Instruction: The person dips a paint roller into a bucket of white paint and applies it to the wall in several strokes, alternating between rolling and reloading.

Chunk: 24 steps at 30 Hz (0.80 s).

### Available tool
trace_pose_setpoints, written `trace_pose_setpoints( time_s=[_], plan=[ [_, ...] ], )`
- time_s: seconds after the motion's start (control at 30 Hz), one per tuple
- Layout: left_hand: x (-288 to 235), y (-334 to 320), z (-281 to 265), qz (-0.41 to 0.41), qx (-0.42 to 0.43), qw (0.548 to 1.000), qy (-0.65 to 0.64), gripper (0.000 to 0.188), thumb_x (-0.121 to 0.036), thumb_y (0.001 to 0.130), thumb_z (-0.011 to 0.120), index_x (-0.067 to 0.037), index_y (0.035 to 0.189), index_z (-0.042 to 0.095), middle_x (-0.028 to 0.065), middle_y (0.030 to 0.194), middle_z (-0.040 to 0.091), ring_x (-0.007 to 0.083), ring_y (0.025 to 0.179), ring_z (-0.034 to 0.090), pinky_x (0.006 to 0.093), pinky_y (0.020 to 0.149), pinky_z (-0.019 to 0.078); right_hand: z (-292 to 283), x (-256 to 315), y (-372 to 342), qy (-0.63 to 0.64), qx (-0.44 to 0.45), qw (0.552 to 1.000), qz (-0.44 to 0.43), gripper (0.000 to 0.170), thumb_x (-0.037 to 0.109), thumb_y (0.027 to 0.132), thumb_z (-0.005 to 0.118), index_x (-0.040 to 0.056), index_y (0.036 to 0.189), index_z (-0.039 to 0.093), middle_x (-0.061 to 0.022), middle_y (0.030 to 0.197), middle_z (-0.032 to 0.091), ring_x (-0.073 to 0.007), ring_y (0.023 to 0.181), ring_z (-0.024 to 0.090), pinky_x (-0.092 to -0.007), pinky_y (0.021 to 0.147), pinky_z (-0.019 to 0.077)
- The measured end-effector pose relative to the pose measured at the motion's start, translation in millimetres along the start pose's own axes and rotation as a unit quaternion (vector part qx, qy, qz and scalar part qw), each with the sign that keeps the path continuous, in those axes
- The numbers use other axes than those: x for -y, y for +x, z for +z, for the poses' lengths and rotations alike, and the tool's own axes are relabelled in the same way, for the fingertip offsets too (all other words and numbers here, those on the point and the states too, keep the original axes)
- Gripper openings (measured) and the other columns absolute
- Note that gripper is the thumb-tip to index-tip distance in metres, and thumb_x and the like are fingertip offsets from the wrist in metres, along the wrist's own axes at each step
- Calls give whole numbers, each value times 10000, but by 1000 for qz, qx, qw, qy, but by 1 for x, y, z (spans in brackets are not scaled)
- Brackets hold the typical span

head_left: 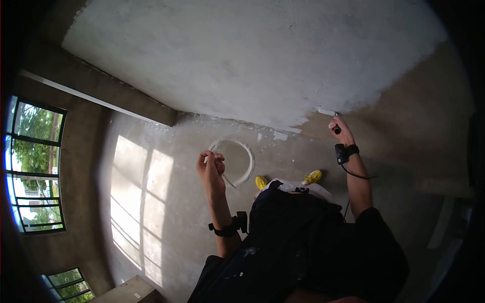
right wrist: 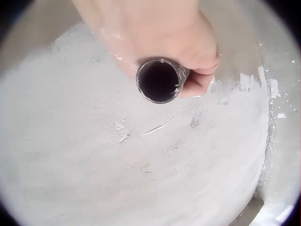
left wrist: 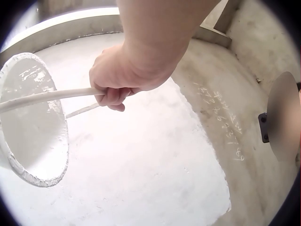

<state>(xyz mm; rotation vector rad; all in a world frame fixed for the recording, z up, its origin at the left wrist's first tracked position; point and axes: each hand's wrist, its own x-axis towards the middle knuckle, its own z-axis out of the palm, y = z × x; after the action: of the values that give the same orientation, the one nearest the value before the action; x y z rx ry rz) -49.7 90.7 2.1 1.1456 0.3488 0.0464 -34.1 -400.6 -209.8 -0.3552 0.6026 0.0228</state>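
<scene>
A wall (head_left: pixel 242 65), partly coated white, fills 12 o'clock in the head view. The bucket (left wrist: pixel 37 181), white-smeared inside, is at 9 o'clock in the left wrist view, which alone shows handwriting (left wrist: pixel 222 113), at 3 o'clock, unclear. The left hand (left wrist: pixel 110 77) curls round the bucket's handle (left wrist: pixel 51 95); the right hand (head_left: pixel 342 130) grips a roller (head_left: pixel 327 111) at 2 o'clock in the head view.

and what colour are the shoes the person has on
Yellow; the shoes show best in the head view.
</scene>
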Motion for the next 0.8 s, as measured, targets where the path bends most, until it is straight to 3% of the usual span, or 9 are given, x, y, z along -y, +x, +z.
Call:
trace_pose_setpoints(
  time_s=[0.17,0.27,0.43,0.53,0.6,0.67,0.8],
  plan=[
    [1,-2,-14,-8,-25,1000,1,50,-11,883,504,-59,882,489,121,714,575,33,451,334,184,414,232,21,15,-31,-28,-20,999,26,312,142,941,494,74,656,387,6,580,405,-82,491,409,-195,449,380],
    [1,-10,-19,-4,-36,999,3,58,-2,878,497,-57,891,485,122,715,576,37,457,342,184,420,239,1,8,-6,31,-42,998,38,307,151,944,489,73,662,395,6,575,400,-86,488,401,-208,457,378],
    [2,-10,-19,-1,-33,999,10,59,3,876,491,-50,899,483,131,725,585,42,462,353,184,424,249,-19,-13,28,13,-30,999,17,292,129,933,483,77,662,388,2,578,393,-95,484,390,-221,464,380],
    [1,-8,-21,2,-35,999,7,52,1,878,491,-47,899,484,135,732,589,45,461,356,185,423,252,0,-10,-4,17,-43,999,12,284,118,932,484,83,669,382,16,580,378,-85,473,370,-202,443,365],
    [-2,-12,-23,3,-42,999,3,51,0,878,491,-46,899,485,136,734,591,46,460,356,186,422,252,9,-2,-37,61,29,997,45,277,194,959,495,69,728,406,28,599,388,-69,467,357,-203,431,342],
    [-4,-13,-21,7,-54,998,2,54,2,874,490,-45,900,487,136,732,591,48,458,359,186,419,251,28,-3,-70,-2,19,1000,1,259,215,955,513,47,770,445,39,598,381,-50,468,354,-182,414,327],
    [-7,-17,-19,21,-37,999,-6,57,5,869,490,-42,901,487,140,729,589,50,456,363,185,416,248,35,-8,-75,14,-4,1000,24,251,240,959,512,52,800,463,52,600,375,-35,473,359,-181,415,328]
  ],
)
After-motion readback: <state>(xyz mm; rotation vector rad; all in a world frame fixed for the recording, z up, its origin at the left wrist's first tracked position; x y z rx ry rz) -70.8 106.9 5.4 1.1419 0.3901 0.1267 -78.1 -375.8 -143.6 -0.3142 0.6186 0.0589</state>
